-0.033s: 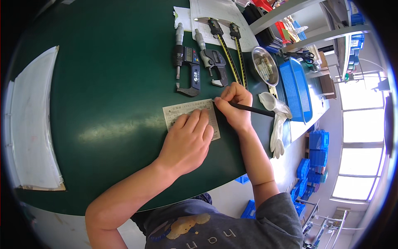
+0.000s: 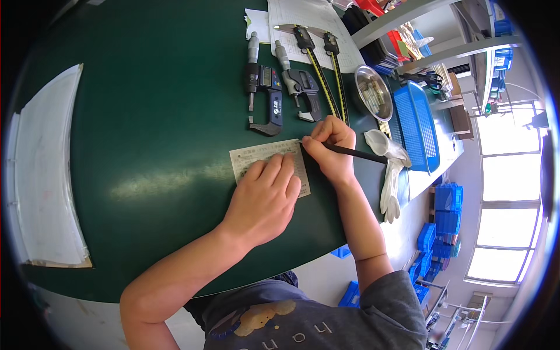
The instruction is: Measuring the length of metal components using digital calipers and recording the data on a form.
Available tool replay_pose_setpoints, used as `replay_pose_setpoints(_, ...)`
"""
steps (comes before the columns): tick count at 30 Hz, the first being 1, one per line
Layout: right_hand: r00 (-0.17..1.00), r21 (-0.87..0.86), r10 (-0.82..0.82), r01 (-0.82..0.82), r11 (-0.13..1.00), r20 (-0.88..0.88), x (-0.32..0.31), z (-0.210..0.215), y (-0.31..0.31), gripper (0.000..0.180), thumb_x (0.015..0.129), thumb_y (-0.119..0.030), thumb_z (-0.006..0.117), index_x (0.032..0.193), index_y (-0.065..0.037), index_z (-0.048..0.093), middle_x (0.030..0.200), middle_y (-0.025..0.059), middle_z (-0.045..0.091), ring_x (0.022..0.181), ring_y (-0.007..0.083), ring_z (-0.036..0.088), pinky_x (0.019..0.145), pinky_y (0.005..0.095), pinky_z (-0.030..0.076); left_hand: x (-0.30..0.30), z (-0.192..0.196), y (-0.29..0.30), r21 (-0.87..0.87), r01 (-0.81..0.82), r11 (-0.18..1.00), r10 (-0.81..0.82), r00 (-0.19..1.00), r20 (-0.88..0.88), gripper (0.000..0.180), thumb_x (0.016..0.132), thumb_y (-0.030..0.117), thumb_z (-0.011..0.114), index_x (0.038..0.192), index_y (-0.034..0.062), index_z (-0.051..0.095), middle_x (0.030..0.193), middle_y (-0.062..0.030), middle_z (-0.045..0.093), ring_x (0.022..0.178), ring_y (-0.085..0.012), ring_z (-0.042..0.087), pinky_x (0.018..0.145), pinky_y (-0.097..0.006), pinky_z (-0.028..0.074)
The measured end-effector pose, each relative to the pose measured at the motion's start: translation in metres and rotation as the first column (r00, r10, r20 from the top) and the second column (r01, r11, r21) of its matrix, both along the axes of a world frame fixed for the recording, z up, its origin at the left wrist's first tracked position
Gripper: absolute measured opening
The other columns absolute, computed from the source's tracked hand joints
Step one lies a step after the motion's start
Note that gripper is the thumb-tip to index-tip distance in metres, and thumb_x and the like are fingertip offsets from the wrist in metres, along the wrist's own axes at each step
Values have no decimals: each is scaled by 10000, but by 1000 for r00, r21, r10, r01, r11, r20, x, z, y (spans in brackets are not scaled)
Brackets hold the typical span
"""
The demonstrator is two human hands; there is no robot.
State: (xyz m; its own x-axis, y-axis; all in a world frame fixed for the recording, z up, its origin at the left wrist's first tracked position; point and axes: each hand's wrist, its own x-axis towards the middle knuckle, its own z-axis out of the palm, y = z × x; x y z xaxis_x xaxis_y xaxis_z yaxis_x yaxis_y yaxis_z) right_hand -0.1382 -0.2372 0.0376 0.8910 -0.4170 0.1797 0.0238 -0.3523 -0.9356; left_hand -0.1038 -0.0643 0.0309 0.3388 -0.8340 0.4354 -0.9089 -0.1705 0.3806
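A small printed form [image 2: 271, 150] of cream paper lies on the green table. My left hand [image 2: 262, 198] rests on it with fingers stretched out, covering much of its lower part. At the form's upper right corner, my right hand [image 2: 333, 149] is closed around a black pen [image 2: 361, 154]. The pen tip, near that corner, is hidden behind the fingers. Beyond my hands lie two digital micrometers, one dark blue [image 2: 274, 108] and one grey [image 2: 306, 87]. Two digital calipers [image 2: 304, 41] [image 2: 331, 44] lie to their right, their jaws on white sheets [image 2: 350, 57].
White gloves [image 2: 389, 181] lie right of my right hand. Behind them stand a metal bowl [image 2: 387, 114] with small pieces inside and a blue basket [image 2: 434, 151]. A shelf frame [image 2: 402, 22] rises at the far right. Sheets in a clear cover [image 2: 46, 169] lie on the left.
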Motion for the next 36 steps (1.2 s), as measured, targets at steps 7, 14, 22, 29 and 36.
replay_pose_setpoints(7,1000,-32,-5,4,999,-10,1,-3,0,262,634,69,608,573,-54,385,568,5,455,508,45,389,445,191,299,0,-2,1,-26,-1,1000,0,999,-36,215,675,152,584,786,-4,486,1085,-186,495,987,-284,471,811,-363,378)
replay_pose_setpoints(14,1000,-39,14,-14,999,-10,2,-2,-1,263,639,58,614,574,-54,385,568,4,460,509,39,388,445,194,302,0,-3,0,4,-7,1000,7,1000,29,195,738,172,474,815,4,537,1056,-171,521,978,-252,464,806,-330,359)
replay_pose_setpoints(22,997,-9,46,-47,999,-65,1,1,1,264,647,39,635,583,-57,398,583,3,484,518,37,402,454,187,312,-1,-4,0,-17,-4,1000,4,1000,-18,208,680,155,578,781,1,483,1085,-183,492,984,-280,466,806,-360,375)
replay_pose_setpoints(29,995,-17,61,-63,998,-80,0,1,0,247,650,25,644,588,-54,418,590,3,493,520,32,406,456,183,321,-1,-3,-1,-19,-3,1000,2,1000,-24,207,682,153,578,782,-1,482,1082,-184,493,986,-282,467,810,-361,376)
replay_pose_setpoints(36,994,-49,73,-77,996,-86,0,2,0,248,644,16,649,584,-54,419,590,1,496,513,27,406,445,185,321,0,-1,0,21,-5,1000,4,1000,25,204,747,180,484,832,2,536,1060,-167,518,982,-245,464,804,-326,359)
